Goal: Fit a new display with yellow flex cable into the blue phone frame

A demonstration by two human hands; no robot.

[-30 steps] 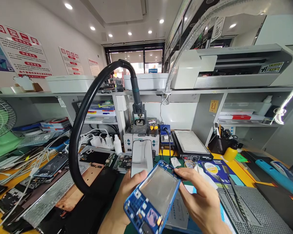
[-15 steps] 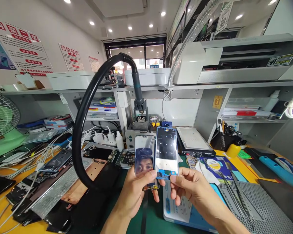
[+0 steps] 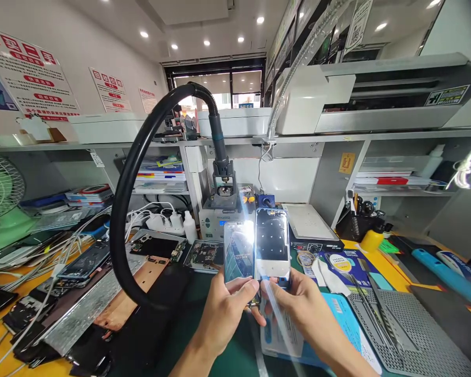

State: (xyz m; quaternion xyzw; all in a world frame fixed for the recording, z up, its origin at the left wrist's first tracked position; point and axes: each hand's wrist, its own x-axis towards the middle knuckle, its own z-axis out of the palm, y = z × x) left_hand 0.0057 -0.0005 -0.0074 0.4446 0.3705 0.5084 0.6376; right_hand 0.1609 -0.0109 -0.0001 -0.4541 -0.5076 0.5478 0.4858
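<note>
My left hand [image 3: 230, 309] is closed on the lower end of a glossy phone screen [image 3: 237, 256], thumb across its bottom edge. The screen stands upright and throws back a bright glare near its top. Right beside it, my right hand [image 3: 298, 298] grips the bottom of a blue-rimmed phone frame [image 3: 272, 238], black above with small pale dots and white below. The two panels stand side by side, and my thumbs almost meet between them. Fingers partly hide the lower ends of both.
A black flexible hose [image 3: 120, 209] arches at the left, ending above a small bench device [image 3: 225, 222]. Tweezers [image 3: 380, 309] lie on a perforated grey mat [image 3: 427, 335] at right. Phone parts [image 3: 88, 262] and white cables crowd the left. A blue-and-white box [image 3: 317, 351] lies below my right hand.
The screen in my left hand has tilted, its reflection changing from a face to a bright glare. My right thumb has moved left across the frame's bottom, covering more of it.
</note>
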